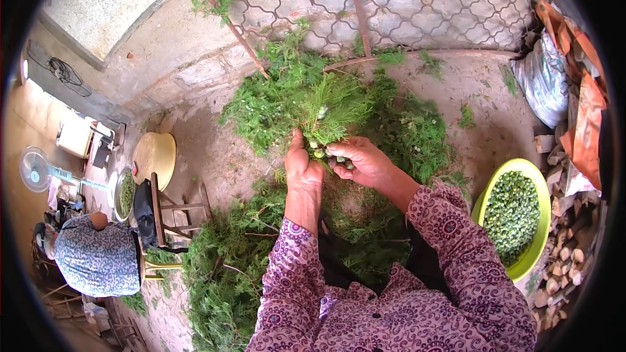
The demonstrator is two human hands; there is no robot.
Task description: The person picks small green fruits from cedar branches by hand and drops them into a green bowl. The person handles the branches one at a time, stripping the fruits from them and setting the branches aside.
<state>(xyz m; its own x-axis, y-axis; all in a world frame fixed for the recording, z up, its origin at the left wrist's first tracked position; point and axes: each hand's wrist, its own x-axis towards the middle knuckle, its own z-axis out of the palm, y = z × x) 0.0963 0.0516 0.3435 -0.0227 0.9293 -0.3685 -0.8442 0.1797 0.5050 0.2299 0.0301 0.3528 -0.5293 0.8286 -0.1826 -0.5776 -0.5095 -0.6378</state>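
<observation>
My left hand [304,173] is closed on a leafy green conifer sprig [338,105], its thumb pointing up along the stem. Small pale-green cones [318,152] show at the sprig's base, between my two hands. My right hand [366,161] has its fingers curled and pinched beside them, with several green cones among the fingertips. Beyond and below my hands lies a heap of cut conifer branches [261,104]. To my right stands a yellow-green basin [525,264] holding many loose green cones [512,216].
A metal lattice [417,0] leans at the far wall. Sacks [544,81] and stacked firewood [566,267] line the right. At left are a wooden stool [160,208], a tan basin [155,160], a fan [36,168] and another person [98,257] sitting bent over near a bowl of green pieces [126,194].
</observation>
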